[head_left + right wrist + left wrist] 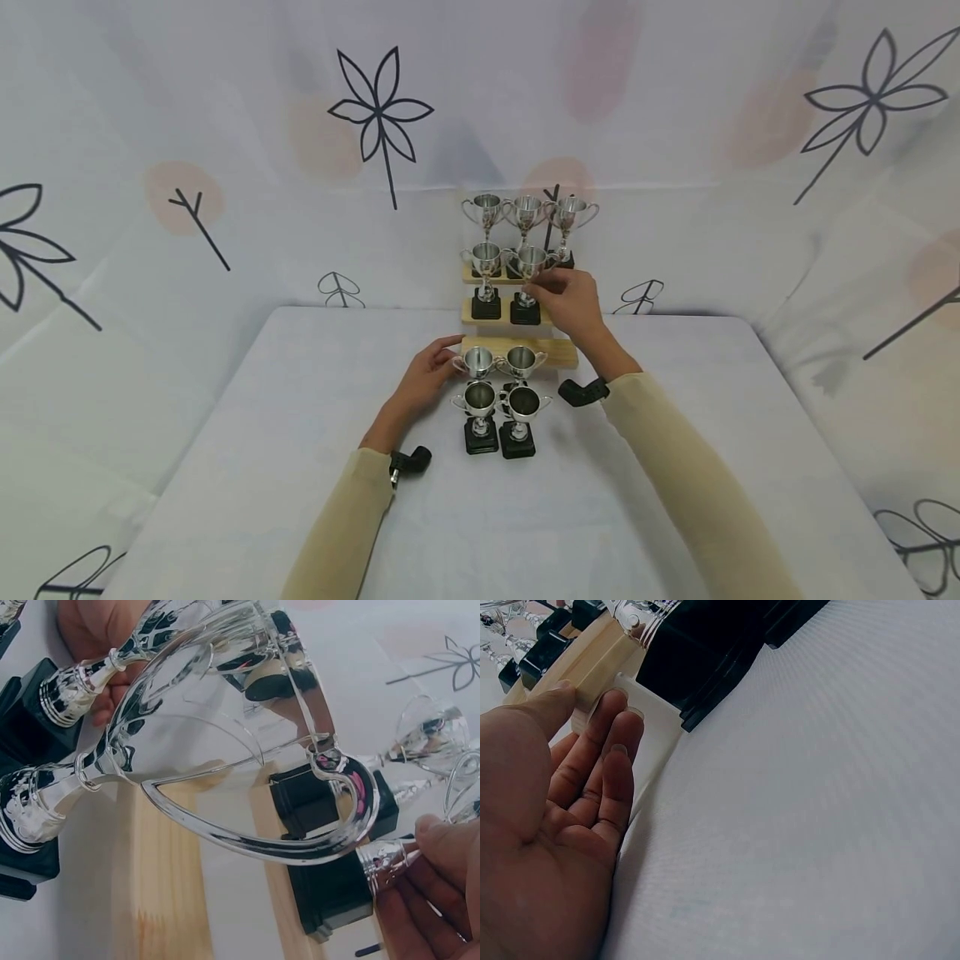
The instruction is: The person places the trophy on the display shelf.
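A tiered stand with pale wooden steps [562, 353] stands at the back of the table. On its middle step, my right hand [573, 302] pinches the stem of a small silver trophy cup [531, 260]; its black base [334, 892] rests on the wood. Another trophy [486, 260] stands to its left. My left hand [426, 377] holds the left end of the lowest step, thumb on the plank [604, 664] and fingers by the white support [656, 716] under it.
Three trophies [487, 212] line the top step. Several more, including a front pair [480, 400] [523, 403], stand on the white-covered table [480, 533] before the stand. A patterned cloth [240, 100] hangs close behind.
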Demonstrator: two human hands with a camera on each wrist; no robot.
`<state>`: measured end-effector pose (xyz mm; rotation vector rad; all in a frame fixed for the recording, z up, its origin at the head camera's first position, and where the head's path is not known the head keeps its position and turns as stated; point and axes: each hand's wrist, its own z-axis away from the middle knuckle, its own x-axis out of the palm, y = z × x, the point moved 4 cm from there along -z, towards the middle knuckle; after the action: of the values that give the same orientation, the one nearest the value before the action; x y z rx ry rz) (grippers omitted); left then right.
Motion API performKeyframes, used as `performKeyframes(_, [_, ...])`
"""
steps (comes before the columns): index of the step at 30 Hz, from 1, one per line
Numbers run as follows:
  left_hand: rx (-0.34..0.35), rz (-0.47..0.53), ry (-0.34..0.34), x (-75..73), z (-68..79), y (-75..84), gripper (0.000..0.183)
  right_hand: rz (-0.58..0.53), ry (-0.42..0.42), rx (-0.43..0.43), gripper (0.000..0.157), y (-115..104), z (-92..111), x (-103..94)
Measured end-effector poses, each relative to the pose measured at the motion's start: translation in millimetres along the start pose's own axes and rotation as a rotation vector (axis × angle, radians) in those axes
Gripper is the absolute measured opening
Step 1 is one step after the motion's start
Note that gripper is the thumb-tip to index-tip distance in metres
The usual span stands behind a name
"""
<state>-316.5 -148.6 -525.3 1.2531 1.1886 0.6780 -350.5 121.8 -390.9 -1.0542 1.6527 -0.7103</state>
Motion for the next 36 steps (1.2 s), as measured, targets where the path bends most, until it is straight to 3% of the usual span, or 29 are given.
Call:
performKeyframes(22, [0.031,0.015,0.0,1.2,-2.8,-1.4,0.049,-0.024,0.018,0.01,0.018,1.2,-4.9,6.4])
performKeyframes(36, [0.017,-0.011,0.0,-0.5,-1.2,0.2,0.05,-0.056,0.024,-0.01,0.016,4.0,-4.7,9.1])
